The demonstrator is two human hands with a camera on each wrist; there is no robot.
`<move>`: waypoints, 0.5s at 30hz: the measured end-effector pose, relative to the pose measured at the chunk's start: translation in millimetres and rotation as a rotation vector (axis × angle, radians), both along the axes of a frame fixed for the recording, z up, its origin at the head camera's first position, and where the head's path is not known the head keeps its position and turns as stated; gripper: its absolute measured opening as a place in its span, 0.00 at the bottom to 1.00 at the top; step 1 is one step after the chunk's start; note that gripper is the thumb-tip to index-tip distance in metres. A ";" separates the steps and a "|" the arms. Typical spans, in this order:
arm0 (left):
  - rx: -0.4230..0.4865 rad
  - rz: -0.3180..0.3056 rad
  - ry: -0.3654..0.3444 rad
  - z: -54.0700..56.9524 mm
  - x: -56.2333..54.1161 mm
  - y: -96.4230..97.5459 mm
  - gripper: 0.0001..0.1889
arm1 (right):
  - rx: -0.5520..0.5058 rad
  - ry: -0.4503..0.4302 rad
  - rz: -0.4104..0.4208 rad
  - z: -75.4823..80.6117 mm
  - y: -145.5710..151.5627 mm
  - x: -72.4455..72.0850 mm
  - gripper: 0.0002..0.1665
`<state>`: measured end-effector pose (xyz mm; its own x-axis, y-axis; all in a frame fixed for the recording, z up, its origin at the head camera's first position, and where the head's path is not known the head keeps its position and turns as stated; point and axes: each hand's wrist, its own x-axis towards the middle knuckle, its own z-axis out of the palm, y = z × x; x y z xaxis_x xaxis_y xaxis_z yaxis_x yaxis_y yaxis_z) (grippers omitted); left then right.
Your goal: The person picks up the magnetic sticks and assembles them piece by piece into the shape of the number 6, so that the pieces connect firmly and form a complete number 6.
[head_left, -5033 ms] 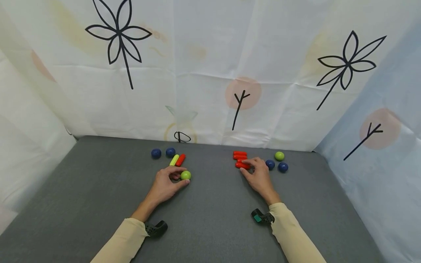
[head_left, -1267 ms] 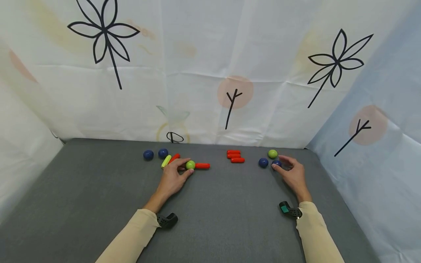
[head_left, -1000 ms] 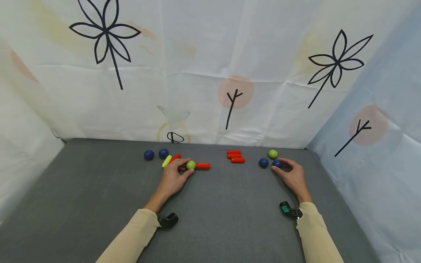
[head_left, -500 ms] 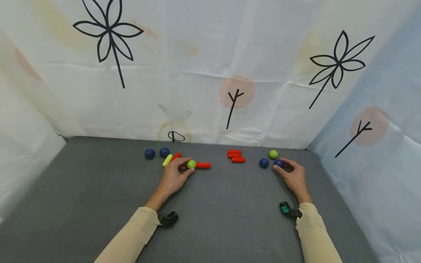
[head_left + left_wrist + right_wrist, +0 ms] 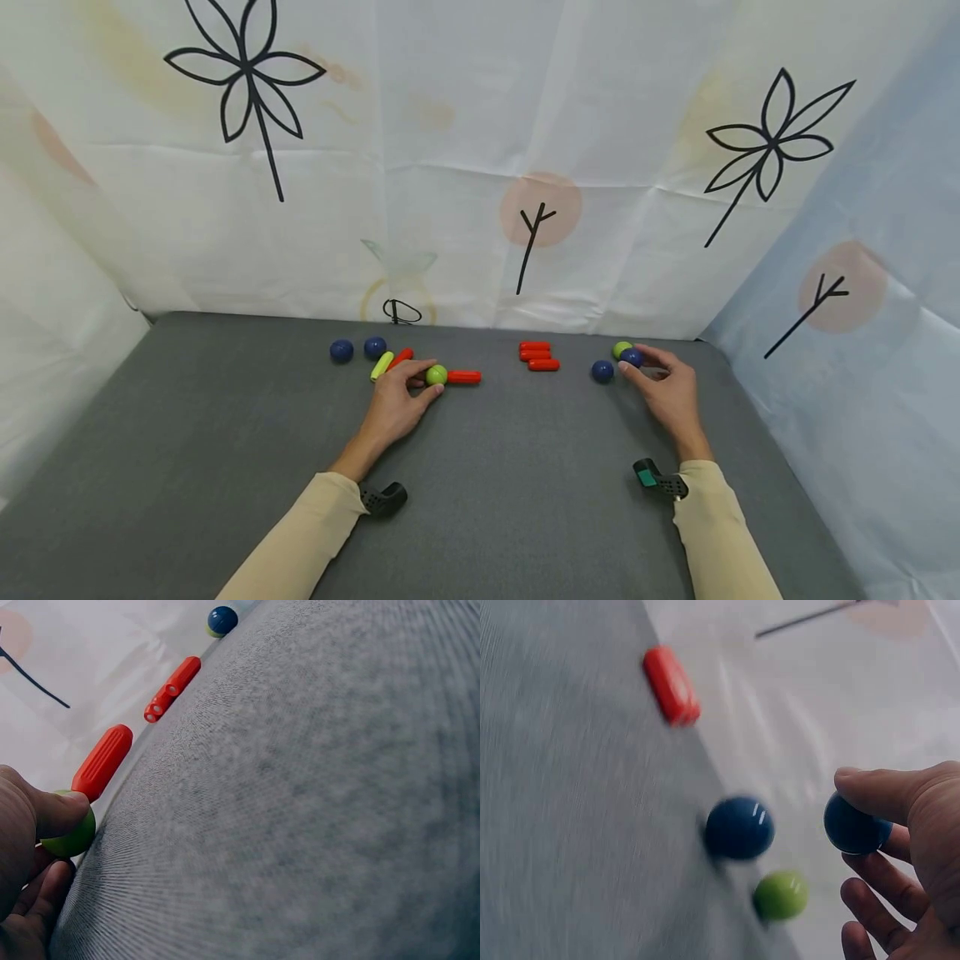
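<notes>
My left hand (image 5: 392,407) pinches a light green ball (image 5: 437,376) between thumb and fingers at the tabletop. A red ribbed stick (image 5: 464,377) lies right against that ball's right side, in line with it. Over on the right, my right hand (image 5: 670,402) holds a dark blue ball (image 5: 853,829) between thumb and fingertips, raised off the table. Below it in the right wrist view, another blue ball (image 5: 740,828) and a second green ball (image 5: 781,895) rest on the cloth.
Several short red sticks (image 5: 543,365) lie side by side between my hands. Beyond my left hand are a yellow-green stick (image 5: 382,366), another red stick (image 5: 401,358) and two blue balls (image 5: 341,351). A white printed curtain (image 5: 465,208) borders the grey table (image 5: 495,500) behind.
My right hand moved from the red sticks to a blue ball, gripped it and has just lifted it. Earlier, my left hand shifted its green ball against a red stick; since then it stays still.
</notes>
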<state>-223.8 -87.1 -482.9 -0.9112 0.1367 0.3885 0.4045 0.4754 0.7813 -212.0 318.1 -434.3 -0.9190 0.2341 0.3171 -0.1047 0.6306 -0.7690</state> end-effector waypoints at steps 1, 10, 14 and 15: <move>0.001 -0.001 -0.003 0.4 0.3 0.1 0.22 | -0.003 0.008 0.011 3.0 -3.6 0.8 0.25; -0.002 0.000 -0.012 0.0 0.1 0.3 0.22 | -0.020 0.033 0.232 11.8 -44.5 0.3 0.24; -0.002 0.000 -0.012 0.0 0.1 -0.1 0.22 | -0.021 0.014 0.351 4.4 -68.1 -5.1 0.24; -0.001 -0.001 -0.012 0.1 0.1 -0.1 0.22 | -0.025 0.010 0.380 2.0 -73.9 -6.4 0.24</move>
